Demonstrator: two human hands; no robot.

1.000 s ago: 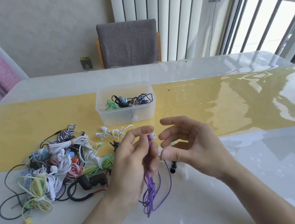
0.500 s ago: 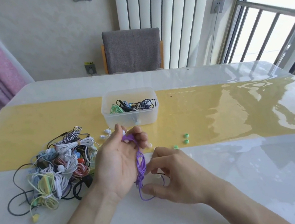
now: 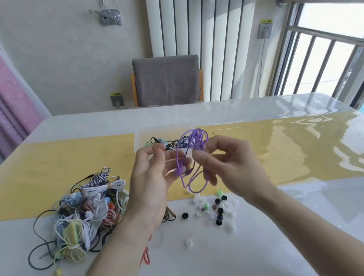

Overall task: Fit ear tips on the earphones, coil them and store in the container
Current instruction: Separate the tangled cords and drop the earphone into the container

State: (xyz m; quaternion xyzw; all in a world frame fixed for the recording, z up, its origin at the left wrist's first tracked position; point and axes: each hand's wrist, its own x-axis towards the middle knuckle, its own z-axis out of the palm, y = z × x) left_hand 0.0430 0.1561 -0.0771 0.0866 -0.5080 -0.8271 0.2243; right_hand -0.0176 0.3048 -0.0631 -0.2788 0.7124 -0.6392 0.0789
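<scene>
Container (image 3: 142, 137) half hidden behind purple earphones (image 3: 194, 140)

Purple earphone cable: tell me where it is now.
The purple earphone cable is held above the table between the left hand and right hand, before the clear container.

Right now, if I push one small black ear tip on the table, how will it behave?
The black ear tip looks round, so it may roll. It seems light and could skid on the glossy table. Probably soft, not fragile.

container (image 3: 141, 135) front hidden by hands, earbuds blurred (purple)
</scene>
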